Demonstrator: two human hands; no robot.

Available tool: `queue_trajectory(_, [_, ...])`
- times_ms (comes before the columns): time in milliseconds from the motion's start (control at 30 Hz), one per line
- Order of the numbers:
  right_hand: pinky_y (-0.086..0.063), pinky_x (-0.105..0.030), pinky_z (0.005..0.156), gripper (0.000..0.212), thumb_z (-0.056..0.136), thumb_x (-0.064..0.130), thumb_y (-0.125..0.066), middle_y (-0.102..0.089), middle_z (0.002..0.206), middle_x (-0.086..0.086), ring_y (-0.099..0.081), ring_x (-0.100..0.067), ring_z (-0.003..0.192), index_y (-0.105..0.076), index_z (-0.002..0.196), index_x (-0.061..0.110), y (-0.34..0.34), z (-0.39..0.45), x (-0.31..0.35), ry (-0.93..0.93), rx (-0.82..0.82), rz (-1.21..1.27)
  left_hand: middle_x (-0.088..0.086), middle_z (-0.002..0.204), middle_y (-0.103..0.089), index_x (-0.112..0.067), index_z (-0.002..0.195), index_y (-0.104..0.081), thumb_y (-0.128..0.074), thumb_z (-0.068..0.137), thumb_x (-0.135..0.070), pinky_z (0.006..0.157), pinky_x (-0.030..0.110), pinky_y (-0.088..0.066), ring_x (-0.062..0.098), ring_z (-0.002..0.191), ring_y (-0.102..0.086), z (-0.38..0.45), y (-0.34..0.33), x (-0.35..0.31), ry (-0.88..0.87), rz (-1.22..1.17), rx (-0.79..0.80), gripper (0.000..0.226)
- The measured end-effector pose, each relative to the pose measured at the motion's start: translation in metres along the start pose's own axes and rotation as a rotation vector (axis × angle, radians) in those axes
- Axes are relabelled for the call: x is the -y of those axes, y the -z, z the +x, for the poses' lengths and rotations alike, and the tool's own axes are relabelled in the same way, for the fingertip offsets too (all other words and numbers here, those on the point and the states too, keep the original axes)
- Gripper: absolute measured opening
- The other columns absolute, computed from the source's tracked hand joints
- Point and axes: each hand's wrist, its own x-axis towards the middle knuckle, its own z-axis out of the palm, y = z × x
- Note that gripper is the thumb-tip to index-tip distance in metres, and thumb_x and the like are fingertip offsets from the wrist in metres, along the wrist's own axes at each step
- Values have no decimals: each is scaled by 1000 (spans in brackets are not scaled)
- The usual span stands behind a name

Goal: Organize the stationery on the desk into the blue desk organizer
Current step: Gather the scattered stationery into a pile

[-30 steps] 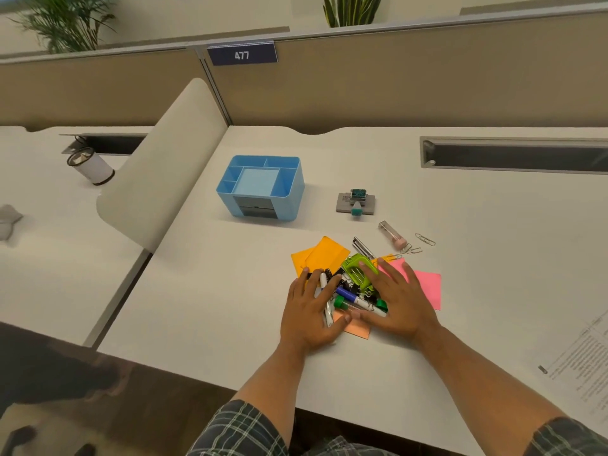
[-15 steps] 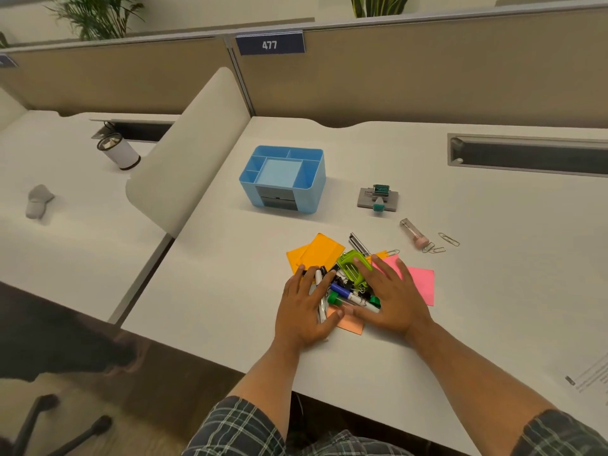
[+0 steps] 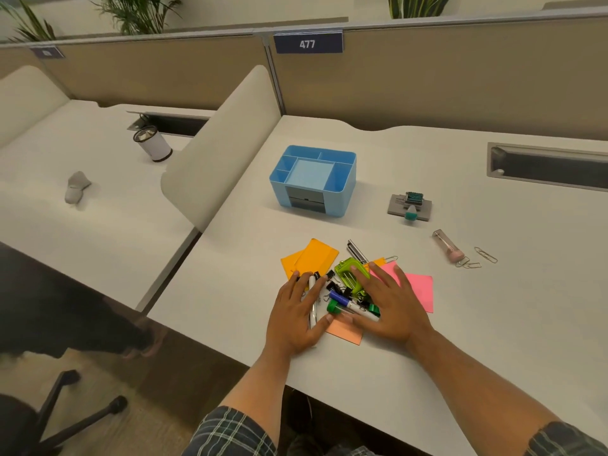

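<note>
Glossy plastic organizer [image 3: 313, 182], matt desk [image 3: 427, 324]

Single head-worn wide-angle view, looking forward and down from above the near edge of the table [image 3: 460, 324]. Close range: forearms enter from the bottom of the frame, stationery pile at centre, partition wall [image 3: 460, 77] across the top, floor at lower left. No second view.

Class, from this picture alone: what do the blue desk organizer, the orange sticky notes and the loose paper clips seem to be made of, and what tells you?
Blue desk organizer: likely moulded plastic; uniform colour, rounded corners, soft sheen.
Orange sticky notes: paper, matte; thin flat sheets lying overlapped.
Paper clips: probably bent metal wire; thin silvery loops, though too small to be sure.
</note>
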Motion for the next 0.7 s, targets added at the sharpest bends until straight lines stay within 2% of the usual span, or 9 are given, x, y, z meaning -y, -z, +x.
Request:
queue_trajectory(200, [-6, -55, 123, 89, 87, 85, -26, -29, 162, 9, -12, -14, 154, -3, 160, 38, -8, 17, 8, 49, -10, 8, -9, 164, -22, -38, 158, -14, -42, 95, -61, 123, 39, -19, 17, 154, -4, 0, 1, 6, 49, -33, 2, 72])
queue_trajectory(433, [-3, -56, 123, 89, 88, 84, -26, -26, 163, 9, -7, -14, 155, 1, 159, 39, -17, 40, 19, 101, 37, -9, -9, 164, -21, -37, 158, -14, -44, 94, -54, 122, 41, -23, 16, 154, -6, -2, 4, 27, 114, -37, 2, 73])
queue_trajectory(700, [-3, -58, 123, 90, 89, 82, -29, -25, 164, 7, -8, -15, 155, 2, 160, 36, -26, 66, 35, 148, 30, 10, -10, 166, -13, -40, 158, -6, -25, 97, -64, 124, 40, -15, 14, 154, 2, -3, 16, 52, 137, 3, 22, 69])
